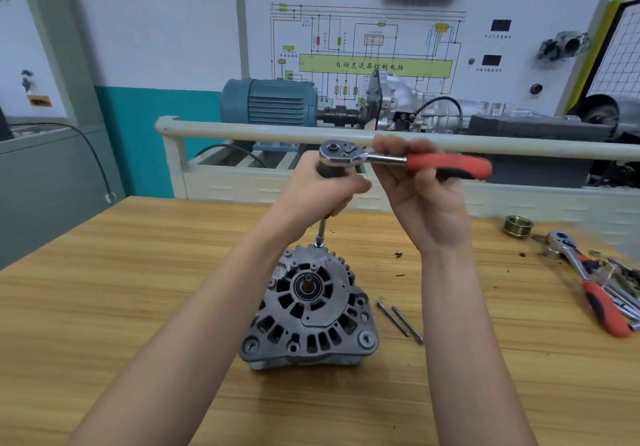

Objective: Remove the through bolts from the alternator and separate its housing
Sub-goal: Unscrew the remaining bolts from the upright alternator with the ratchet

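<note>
A grey alternator (308, 310) stands on the wooden table (138, 289), shaft end up. A ratchet wrench (398, 159) with a red handle sits on a long extension bar (322, 230) whose socket meets the alternator's far rim. My left hand (322, 192) grips the black upper part of the extension just under the ratchet head. My right hand (422, 196) holds the ratchet's red handle with fingers curled over it. Two long through bolts (400, 321) lie side by side on the table right of the alternator.
A brass-coloured pulley (518, 226) sits at the table's far right. A second red-handled ratchet (588, 282) lies there among loose metal parts. Dark crumbs dot the wood near them. A rail (242, 133) and a blue motor (270, 100) stand behind the table.
</note>
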A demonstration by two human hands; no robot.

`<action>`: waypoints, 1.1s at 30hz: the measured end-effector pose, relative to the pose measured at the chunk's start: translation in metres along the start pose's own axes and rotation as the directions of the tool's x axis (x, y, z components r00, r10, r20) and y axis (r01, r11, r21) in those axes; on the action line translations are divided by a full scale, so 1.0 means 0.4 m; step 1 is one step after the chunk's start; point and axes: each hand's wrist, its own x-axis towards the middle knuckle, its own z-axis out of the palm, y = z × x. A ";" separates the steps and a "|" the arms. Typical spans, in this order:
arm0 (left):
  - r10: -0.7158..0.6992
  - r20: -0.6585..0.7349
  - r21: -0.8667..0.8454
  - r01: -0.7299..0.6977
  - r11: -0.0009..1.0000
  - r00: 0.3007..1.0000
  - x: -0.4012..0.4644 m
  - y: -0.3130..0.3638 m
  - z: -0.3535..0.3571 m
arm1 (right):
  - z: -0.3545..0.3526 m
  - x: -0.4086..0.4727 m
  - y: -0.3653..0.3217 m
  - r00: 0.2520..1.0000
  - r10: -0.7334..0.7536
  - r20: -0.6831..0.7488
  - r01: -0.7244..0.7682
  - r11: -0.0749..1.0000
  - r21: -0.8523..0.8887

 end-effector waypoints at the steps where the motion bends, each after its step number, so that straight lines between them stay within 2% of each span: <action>1: 0.031 0.057 0.013 -0.032 0.999 0.998 -0.004 -0.001 -0.009 | 0.006 0.005 0.006 0.998 0.027 -0.059 -0.022 0.995 0.096; 4: 0.093 0.198 0.022 -0.100 0.995 0.976 -0.012 -0.001 -0.018 | 0.024 0.018 0.030 0.967 0.134 -0.216 -0.051 0.935 0.351; 6: 0.097 0.246 -0.034 -0.091 0.995 0.964 -0.010 -0.003 -0.012 | 0.027 0.020 0.031 0.959 0.155 -0.239 -0.059 0.928 0.367; 9: 0.069 0.196 -0.141 -0.042 0.989 0.978 -0.001 -0.010 -0.011 | 0.030 0.015 0.019 0.976 0.106 -0.192 -0.044 0.952 0.302; 11: 0.060 0.089 -0.158 -0.046 0.986 0.994 0.004 -0.012 -0.009 | 0.022 0.007 0.009 0.993 0.052 -0.109 -0.026 0.973 0.227; 14: 0.028 -0.108 -0.168 -0.046 0.985 0.994 0.007 -0.007 0.002 | 0.012 -0.001 0.003 0.999 -0.015 0.040 0.017 0.999 -0.050; 16: 0.020 -0.122 -0.139 -0.037 0.990 0.992 0.005 -0.004 0.001 | 0.011 -0.002 0.000 0.997 -0.011 0.077 0.020 0.992 -0.121; 18: 0.052 -0.024 -0.048 -0.053 0.997 0.998 0.001 -0.007 -0.011 | 0.017 0.003 0.000 1.000 0.011 0.015 -0.011 0.999 -0.034; 21: 0.050 0.190 0.054 -0.061 0.997 0.981 -0.005 0.001 -0.030 | 0.026 0.014 0.017 0.986 0.081 -0.147 -0.044 0.970 0.239; 24: 0.013 0.262 0.067 -0.032 0.997 0.965 0.001 0.010 -0.027 | 0.029 0.021 0.028 0.964 0.114 -0.242 -0.032 0.947 0.318; 26: -0.005 0.204 0.011 0.003 1.000 0.979 0.006 0.009 -0.019 | 0.030 0.020 0.028 0.966 0.085 -0.243 -0.010 0.956 0.293; 28: -0.028 0.081 -0.035 0.031 0.999 0.996 0.008 0.007 -0.010 | 0.028 0.013 0.023 0.983 0.026 -0.180 0.017 0.972 0.233; 31: -0.027 -0.147 -0.047 0.020 0.999 0.989 0.013 0.008 0.007 | 0.020 0.003 0.011 0.998 -0.067 -0.007 0.066 0.996 -0.057; 33: -0.018 -0.222 -0.042 0.009 0.999 0.975 0.014 0.010 0.014 | 0.016 0.000 0.008 0.994 -0.070 0.080 0.083 0.980 -0.180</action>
